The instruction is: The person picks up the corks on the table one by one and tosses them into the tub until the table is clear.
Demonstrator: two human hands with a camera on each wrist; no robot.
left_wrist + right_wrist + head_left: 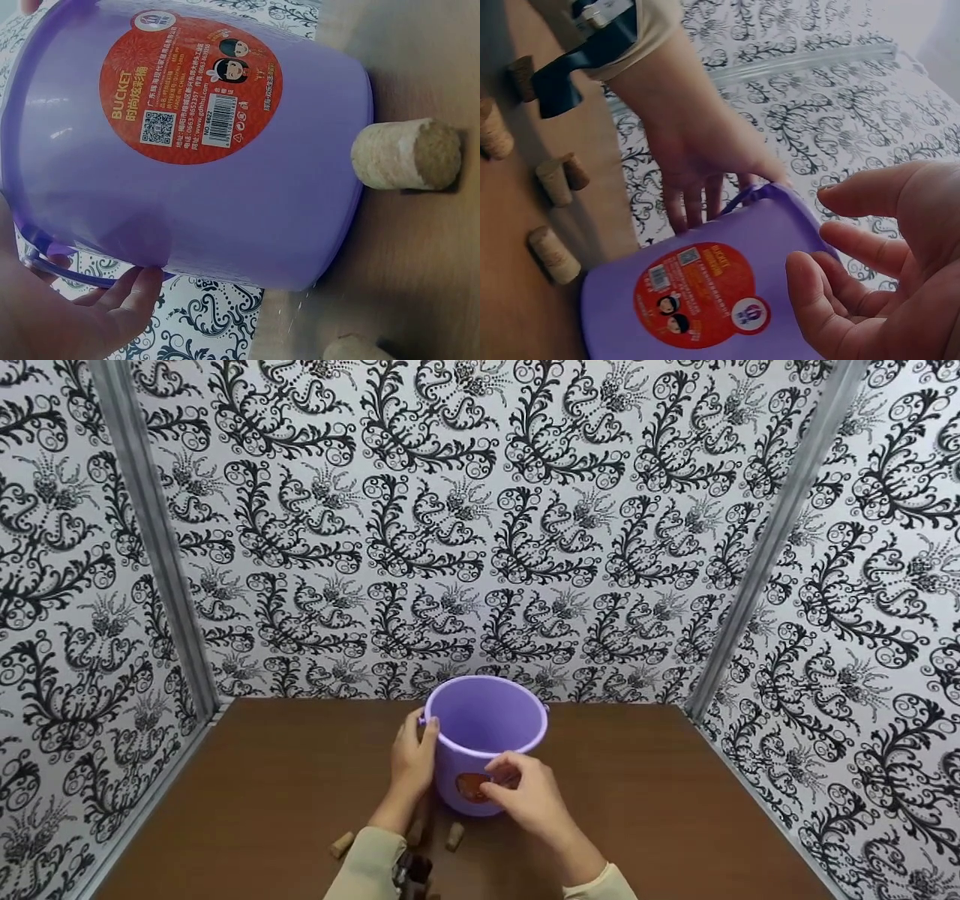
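Observation:
A purple bucket (451,769) with a round red label (191,90) stands upright on the brown table. My left hand (412,757) holds its left side at the rim, beside the handle (71,274); in the right wrist view, the fingers run down the outer wall. My right hand (534,795) is at the front of the rim, fingers loosely bent, with nothing between thumb and fingertips. One cork (405,154) lies close to the bucket's base. Another cork (342,844) rests left of my left forearm.
More corks (553,182) lie near the left forearm, partly hidden by it in the head view. A dark strap (592,67) is on the left wrist. Patterned black-and-white walls (450,547) with grey metal posts (150,510) enclose the table (637,810).

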